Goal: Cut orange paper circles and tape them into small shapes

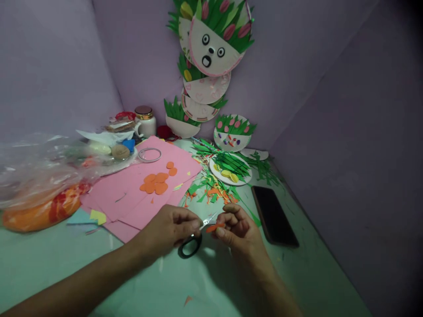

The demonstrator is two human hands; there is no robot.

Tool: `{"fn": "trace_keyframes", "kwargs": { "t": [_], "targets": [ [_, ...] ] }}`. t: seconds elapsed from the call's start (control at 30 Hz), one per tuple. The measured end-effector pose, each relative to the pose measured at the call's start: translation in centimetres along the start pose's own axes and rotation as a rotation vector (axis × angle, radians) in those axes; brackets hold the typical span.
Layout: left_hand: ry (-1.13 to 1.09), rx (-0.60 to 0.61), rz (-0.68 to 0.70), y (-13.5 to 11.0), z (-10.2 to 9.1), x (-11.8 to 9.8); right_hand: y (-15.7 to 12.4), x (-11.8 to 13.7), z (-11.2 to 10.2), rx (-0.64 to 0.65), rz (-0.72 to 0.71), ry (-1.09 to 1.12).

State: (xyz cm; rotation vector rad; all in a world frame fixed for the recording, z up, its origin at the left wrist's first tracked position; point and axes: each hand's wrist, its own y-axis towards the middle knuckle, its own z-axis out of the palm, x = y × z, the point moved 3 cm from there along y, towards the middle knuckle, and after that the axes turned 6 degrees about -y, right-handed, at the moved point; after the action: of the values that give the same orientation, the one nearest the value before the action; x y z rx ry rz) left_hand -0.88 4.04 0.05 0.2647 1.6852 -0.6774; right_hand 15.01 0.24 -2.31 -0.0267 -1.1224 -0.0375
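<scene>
My left hand (172, 229) grips small black-handled scissors (193, 242), blades pointing right toward my other hand. My right hand (239, 231) pinches a small orange paper piece (215, 227) at the scissor tips. Both hands hover over the pale green table (165, 286) near its front. Just beyond them lie pink paper sheets (132, 198) with several cut orange paper shapes (157, 182) on top.
A black phone (274, 215) lies right of my hands. Green and orange paper scraps (211, 187) and a paper plate with green strips (231, 169) sit behind. Paper-plate crafts (211, 48) hang on the purple wall. A plastic bag (39, 171), jar (145, 119) and tape ring (150, 155) stand left.
</scene>
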Motion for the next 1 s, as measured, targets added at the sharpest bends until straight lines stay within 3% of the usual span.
{"fn": "trace_keyframes", "kwargs": {
  "t": [0.07,0.17,0.57,0.73,1.0],
  "targets": [
    [-0.152,0.097,-0.066,-0.3,0.5,0.0,-0.1,-0.1,0.2,0.022,0.005,-0.014],
    [-0.234,0.125,-0.097,-0.6,1.0,0.0,-0.2,0.0,0.5,0.018,0.007,-0.034],
    [-0.334,0.021,-0.125,-0.4,1.0,0.2,-0.7,0.6,1.4,-0.068,0.014,-0.102],
    [-0.15,-0.032,-0.046,-0.5,1.4,0.2,-0.6,0.0,1.4,-0.152,0.035,-0.093],
    [0.466,-0.247,0.36,-1.4,1.9,0.9,-1.5,-1.1,2.2,-0.221,0.139,-0.1]
  ]
}}
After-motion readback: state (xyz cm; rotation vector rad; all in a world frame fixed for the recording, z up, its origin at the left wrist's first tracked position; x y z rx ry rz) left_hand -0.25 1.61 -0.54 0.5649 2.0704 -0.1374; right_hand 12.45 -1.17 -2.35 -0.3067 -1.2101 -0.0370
